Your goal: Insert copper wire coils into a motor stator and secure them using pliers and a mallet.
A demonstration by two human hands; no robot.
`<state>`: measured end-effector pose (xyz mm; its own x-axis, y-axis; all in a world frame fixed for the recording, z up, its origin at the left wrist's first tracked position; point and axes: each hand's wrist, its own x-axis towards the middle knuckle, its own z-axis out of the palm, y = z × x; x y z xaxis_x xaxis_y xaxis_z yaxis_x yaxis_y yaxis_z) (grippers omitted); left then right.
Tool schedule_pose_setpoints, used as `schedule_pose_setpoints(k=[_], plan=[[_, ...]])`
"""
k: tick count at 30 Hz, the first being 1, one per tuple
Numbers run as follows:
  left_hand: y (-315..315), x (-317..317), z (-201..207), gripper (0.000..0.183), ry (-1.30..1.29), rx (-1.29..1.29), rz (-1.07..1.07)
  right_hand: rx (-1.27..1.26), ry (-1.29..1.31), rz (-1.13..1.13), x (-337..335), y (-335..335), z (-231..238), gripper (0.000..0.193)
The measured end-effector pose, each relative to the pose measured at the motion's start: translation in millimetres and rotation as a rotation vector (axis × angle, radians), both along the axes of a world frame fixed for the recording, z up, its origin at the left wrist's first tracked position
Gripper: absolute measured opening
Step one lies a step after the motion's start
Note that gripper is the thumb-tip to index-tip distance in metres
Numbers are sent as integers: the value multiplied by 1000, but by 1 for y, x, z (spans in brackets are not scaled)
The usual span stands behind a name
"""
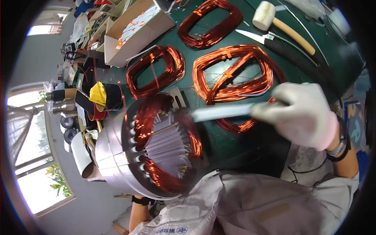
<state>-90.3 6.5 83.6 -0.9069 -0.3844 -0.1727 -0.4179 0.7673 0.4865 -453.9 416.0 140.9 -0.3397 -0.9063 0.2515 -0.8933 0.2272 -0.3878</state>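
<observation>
A motor stator (pixel 113 150) with a silver metal shell lies on its side at the bench's near edge. Red-brown copper windings (pixel 162 176) bulge from its open end, and white slot liners (pixel 166 139) line the bore. My right hand (pixel 301 111), in a white glove, closes round a pale flat strip (pixel 223 112) blurred by motion. The strip's far end points at the upper windings; whether it touches them I cannot tell. My left forearm (pixel 139 215) rises beside the stator's lower side, and the stator hides my left hand.
Copper coil bundles (pixel 231 72) lie on the green bench (pixel 188 88) beyond the stator. Toward the far right are a mallet (pixel 264 16) and a knife (pixel 254 36). A carton (pixel 137 33) of white strips and a black cup (pixel 111 96) holding yellow material stand left.
</observation>
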Motion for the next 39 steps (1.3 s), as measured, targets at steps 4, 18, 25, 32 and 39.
schedule_pose_setpoints(k=[4, 18, 25, 32, 39], plan=[[8, 7, -23, 42, 138, 57, 96, -166, 254, -266, -49, 5, 14, 42], [29, -10, -34, 32, 471, 71, 179, 27, 155, -301, -107, -82, 5, 47], [14, 8, -62, 41, 471, 93, 272, 29, 79, -582, -35, 42, -38, 28], [10, 4, -55, 31, 429, 97, 127, 172, 283, -739, -64, 67, -49, 22], [18, -8, -46, 28, 480, 33, 172, 472, 262, -813, -56, 80, -31, 25]])
